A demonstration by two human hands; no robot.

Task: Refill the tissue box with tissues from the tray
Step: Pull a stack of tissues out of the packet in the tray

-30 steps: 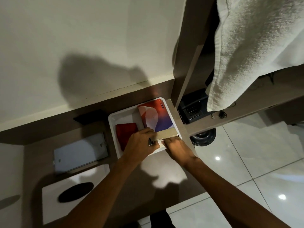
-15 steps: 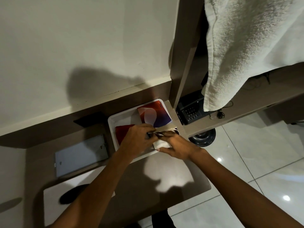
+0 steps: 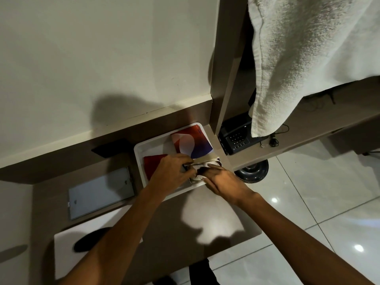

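Note:
A white tray (image 3: 141, 149) sits at the back of the brown desk and holds a red-and-blue tissue carton (image 3: 193, 141) with its flap open, plus a red packet (image 3: 152, 163). My left hand (image 3: 171, 172) grips the carton's open front edge. My right hand (image 3: 223, 181) reaches into that opening and closes on white tissues (image 3: 198, 177) bunched at the mouth. The white tissue box (image 3: 65, 251) with a dark oval slot lies at the desk's near left, partly hidden by my left forearm.
A flat glass-fronted frame (image 3: 100, 193) lies left of the tray. A black telephone (image 3: 238, 137) stands on the shelf to the right, under a hanging white towel (image 3: 298, 62). A dark round base (image 3: 251, 171) rests on the tiled floor.
The carton's flap has been folded back. My right hand has moved from the tray's front edge into the carton's mouth and taken hold of the tissues.

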